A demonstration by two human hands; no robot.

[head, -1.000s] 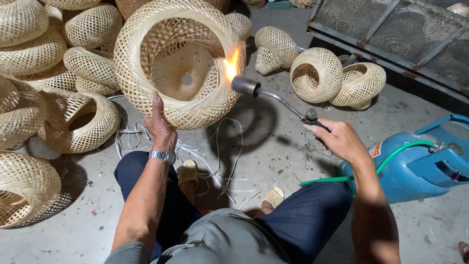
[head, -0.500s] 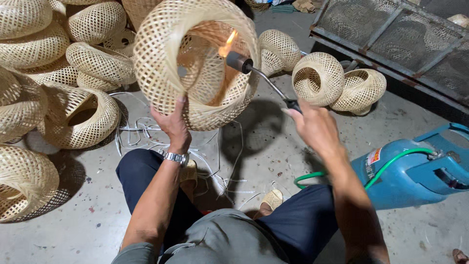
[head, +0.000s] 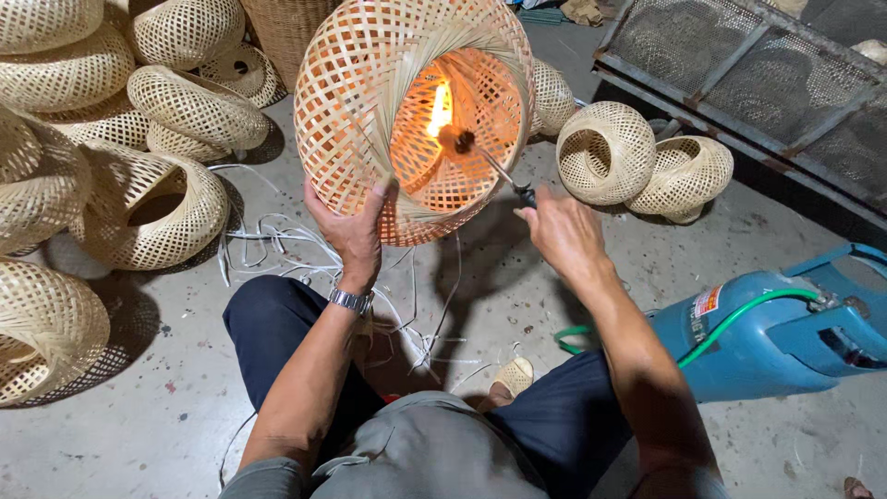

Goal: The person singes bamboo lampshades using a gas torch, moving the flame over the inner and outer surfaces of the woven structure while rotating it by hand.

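We hold the woven bamboo shade up over our knees, its open mouth tipped toward us, with the flame of the gas torch burning inside the hollow. Our left hand cups the shade's lower rim, fingers spread and curled round the weave, thumb pressed on the outside. Our right hand, just right of the shade, is closed round the torch handle.

To do this well, we judge the flame should pass lightly over the weave and never sit on one spot, since thin strips would scorch quickly; turning the shade with the left hand would bring fresh parts round, and those fingers are best kept on the rim, away from the heat.

Right of the shade, two smaller woven shades lie on the concrete floor. Further right, a blue gas cylinder lies with a green hose. Left of the shade, more woven shades are piled, and loose white strips lie below it.
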